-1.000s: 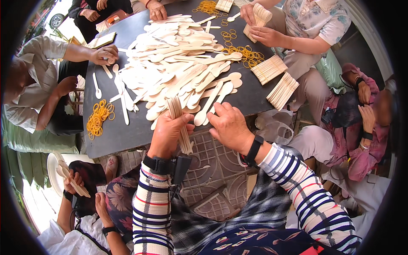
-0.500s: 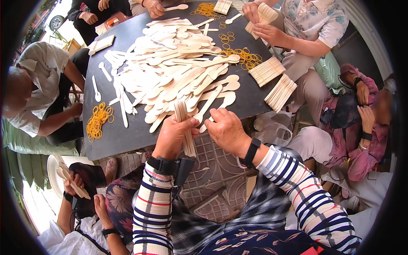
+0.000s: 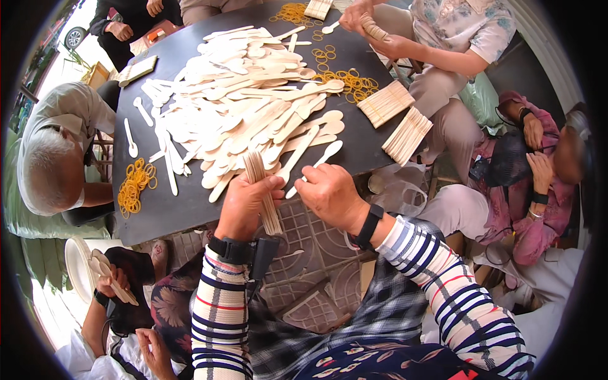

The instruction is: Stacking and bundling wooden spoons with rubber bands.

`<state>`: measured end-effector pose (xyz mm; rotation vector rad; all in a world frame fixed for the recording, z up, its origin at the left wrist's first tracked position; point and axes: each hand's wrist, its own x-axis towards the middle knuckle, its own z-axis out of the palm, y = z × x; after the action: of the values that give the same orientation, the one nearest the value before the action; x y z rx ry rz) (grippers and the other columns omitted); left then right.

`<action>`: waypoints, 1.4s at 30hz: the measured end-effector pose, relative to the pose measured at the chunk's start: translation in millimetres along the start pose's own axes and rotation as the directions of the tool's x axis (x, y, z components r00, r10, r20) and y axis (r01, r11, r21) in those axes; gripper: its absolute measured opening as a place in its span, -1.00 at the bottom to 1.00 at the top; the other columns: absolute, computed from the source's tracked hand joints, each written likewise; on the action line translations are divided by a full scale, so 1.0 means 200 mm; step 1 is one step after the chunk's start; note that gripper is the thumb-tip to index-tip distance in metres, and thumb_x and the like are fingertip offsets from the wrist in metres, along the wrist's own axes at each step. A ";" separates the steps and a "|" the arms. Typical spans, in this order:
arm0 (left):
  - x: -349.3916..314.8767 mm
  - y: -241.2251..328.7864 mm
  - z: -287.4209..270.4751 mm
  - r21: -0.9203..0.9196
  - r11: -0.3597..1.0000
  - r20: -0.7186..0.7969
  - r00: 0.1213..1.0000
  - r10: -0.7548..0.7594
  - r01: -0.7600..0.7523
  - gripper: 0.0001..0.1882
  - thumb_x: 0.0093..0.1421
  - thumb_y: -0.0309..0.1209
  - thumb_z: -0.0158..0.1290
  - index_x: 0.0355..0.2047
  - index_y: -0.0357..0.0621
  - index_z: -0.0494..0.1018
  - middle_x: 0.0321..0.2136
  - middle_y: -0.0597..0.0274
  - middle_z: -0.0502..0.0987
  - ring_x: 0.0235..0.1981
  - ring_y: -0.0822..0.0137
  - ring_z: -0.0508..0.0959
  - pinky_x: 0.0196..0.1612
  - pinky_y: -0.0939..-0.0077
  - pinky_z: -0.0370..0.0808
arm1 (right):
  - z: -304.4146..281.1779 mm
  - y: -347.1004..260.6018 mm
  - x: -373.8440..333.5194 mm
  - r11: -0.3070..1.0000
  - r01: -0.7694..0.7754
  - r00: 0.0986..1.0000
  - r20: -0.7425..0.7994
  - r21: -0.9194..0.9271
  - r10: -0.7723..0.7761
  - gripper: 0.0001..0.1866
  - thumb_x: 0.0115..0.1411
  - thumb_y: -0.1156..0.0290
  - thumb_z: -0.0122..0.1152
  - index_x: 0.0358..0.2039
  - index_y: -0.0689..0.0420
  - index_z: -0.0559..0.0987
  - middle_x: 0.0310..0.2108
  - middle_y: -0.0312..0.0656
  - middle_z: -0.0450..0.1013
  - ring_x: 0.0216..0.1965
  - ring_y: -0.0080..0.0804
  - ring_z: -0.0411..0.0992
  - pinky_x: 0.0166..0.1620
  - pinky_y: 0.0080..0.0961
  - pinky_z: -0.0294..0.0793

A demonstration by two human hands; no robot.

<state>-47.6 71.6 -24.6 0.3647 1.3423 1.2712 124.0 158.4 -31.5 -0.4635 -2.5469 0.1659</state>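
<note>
My left hand (image 3: 244, 206) is closed around an upright stack of thin wooden spoons (image 3: 271, 218) just off the table's near edge. Close beside it, my right hand (image 3: 332, 196) pinches a single wooden spoon (image 3: 330, 151); its bowl points up and away while the handle end reaches toward the stack. Beyond both hands spreads a big heap of loose wooden spoons (image 3: 253, 107) on the dark table (image 3: 183, 218).
Yellow rubber bands (image 3: 136, 187) lie at the table's left, with more (image 3: 354, 85) at the right. Tied spoon bundles (image 3: 386, 104) rest near the right edge. Co-workers sit around; one person's hands (image 3: 380, 38) hold a bundle, another's hand (image 3: 114, 285) holds several spoons.
The spoon in my right hand now stands clear of the heap's nearby spoons. The view has shifted slightly. Across the table, a person's bundle has turned, and the person at left bends lower.
</note>
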 end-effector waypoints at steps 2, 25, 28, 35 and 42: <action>-0.01 0.02 0.00 -0.007 1.000 0.045 0.999 0.003 -0.002 -0.81 0.15 -0.42 0.13 -0.26 -0.25 0.46 -0.42 0.22 0.57 -0.46 0.45 0.54 -0.37 0.56 0.51 | -0.05 0.01 0.03 0.999 -0.001 0.999 -0.040 0.038 0.003 -0.88 -0.12 0.46 0.12 -0.65 0.09 0.35 -0.60 -0.22 0.26 -0.56 -0.27 0.34 -0.50 -0.36 0.35; -0.03 0.01 -0.01 -0.623 0.782 0.220 0.962 0.164 0.009 -0.65 0.19 -0.43 0.09 -0.04 -0.32 0.38 -0.37 0.17 0.55 -0.29 0.25 0.54 -0.15 0.32 0.51 | -0.08 -0.17 0.02 0.867 0.071 0.979 -0.201 0.493 0.034 -0.66 -0.10 0.52 0.29 -0.24 0.27 0.53 -0.20 0.06 0.43 -0.18 -0.01 0.46 -0.12 -0.30 0.48; -0.05 0.06 -0.02 -0.513 0.855 0.099 0.984 0.151 -0.080 -0.76 0.17 -0.48 0.10 -0.16 -0.31 0.42 -0.47 0.20 0.52 -0.42 0.29 0.53 -0.27 0.33 0.52 | -0.10 -0.19 0.02 0.879 0.000 0.998 -0.060 0.477 0.033 -0.67 -0.12 0.51 0.29 -0.27 0.26 0.53 -0.20 0.06 0.43 -0.13 0.01 0.44 -0.07 -0.26 0.45; -0.08 0.11 -0.06 -0.114 0.967 -0.112 0.970 0.214 -0.227 -0.85 0.15 -0.51 0.10 -0.27 -0.28 0.42 -0.51 0.22 0.51 -0.51 0.38 0.51 -0.39 0.49 0.50 | -0.01 0.07 0.06 0.977 -0.191 0.976 0.127 0.095 0.178 -0.49 -0.14 0.61 0.10 -0.06 0.26 0.46 -0.02 0.10 0.37 0.16 0.08 0.19 0.19 -0.15 0.18; -0.11 0.14 -0.08 -0.032 0.967 -0.083 0.964 0.251 -0.254 -0.85 0.16 -0.51 0.08 -0.26 -0.27 0.42 -0.54 0.26 0.47 -0.54 0.42 0.48 -0.42 0.54 0.45 | -0.01 0.03 0.08 0.990 -0.141 0.945 0.297 -0.001 0.135 -0.46 -0.15 0.61 0.07 -0.04 0.28 0.42 0.03 0.05 0.32 0.18 0.04 0.16 0.24 -0.03 0.03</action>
<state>-68.7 56.5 3.3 0.4724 1.3635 1.5375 114.2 168.6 -23.7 -0.6533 -2.8010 0.3359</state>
